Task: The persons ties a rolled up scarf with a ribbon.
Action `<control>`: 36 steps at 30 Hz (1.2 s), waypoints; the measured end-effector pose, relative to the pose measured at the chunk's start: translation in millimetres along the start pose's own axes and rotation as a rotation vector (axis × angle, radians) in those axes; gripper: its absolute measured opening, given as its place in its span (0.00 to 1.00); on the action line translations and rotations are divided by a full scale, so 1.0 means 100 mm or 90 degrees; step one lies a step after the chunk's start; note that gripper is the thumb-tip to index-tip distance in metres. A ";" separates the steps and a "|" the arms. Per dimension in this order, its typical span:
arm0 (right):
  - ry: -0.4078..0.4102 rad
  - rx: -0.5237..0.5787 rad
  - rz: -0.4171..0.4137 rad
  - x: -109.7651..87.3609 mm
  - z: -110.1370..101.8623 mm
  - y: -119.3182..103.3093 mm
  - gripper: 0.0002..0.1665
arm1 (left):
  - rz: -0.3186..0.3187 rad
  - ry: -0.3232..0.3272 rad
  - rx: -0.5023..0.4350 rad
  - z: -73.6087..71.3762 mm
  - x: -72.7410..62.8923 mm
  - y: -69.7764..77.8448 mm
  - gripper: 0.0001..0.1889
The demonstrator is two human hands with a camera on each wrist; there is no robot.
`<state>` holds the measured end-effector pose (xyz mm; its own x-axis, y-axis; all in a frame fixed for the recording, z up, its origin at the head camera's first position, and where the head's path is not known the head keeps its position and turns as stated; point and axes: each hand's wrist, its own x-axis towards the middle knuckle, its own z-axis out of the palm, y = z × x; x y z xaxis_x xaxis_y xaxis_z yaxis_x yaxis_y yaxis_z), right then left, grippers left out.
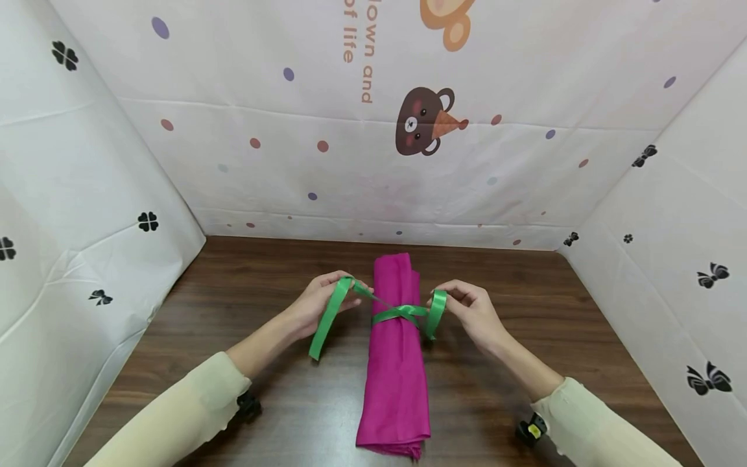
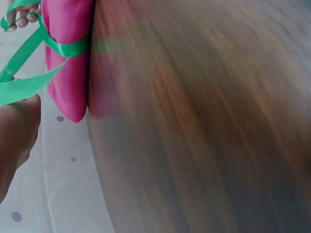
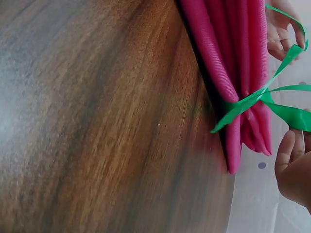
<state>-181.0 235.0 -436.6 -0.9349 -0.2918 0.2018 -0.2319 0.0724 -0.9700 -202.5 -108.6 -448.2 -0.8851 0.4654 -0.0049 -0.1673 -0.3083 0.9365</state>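
A rolled magenta cloth lies lengthwise on the table, its folded layers showing at the near end. Round its middle runs a green satin ribbon, crossed over on top. On the left, my left hand pinches one ribbon end, whose tail hangs down toward the table. My right hand pinches the other end beside the cloth's right edge, and a short tail curls below the fingers. In the right wrist view the ribbon draws the cloth in at the crossing.
The dark wood table reaches back to a white printed sheet with dots and a bear. More white sheeting hangs along the left side and right side.
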 end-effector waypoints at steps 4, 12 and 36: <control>0.037 -0.020 0.005 0.02 0.01 0.03 0.11 | -0.006 0.016 -0.005 0.01 0.03 -0.03 0.08; 0.029 0.024 0.003 0.04 0.03 0.11 0.16 | -0.014 0.058 0.112 0.05 0.07 -0.12 0.08; 0.013 -0.048 0.022 0.11 0.17 0.08 0.14 | -0.039 0.140 0.265 0.16 0.12 -0.15 0.19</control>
<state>-188.2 216.3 -444.8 -0.9480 -0.2678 0.1717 -0.2180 0.1537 -0.9638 -204.0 -85.0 -457.2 -0.9575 0.2715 -0.0971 -0.0742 0.0936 0.9928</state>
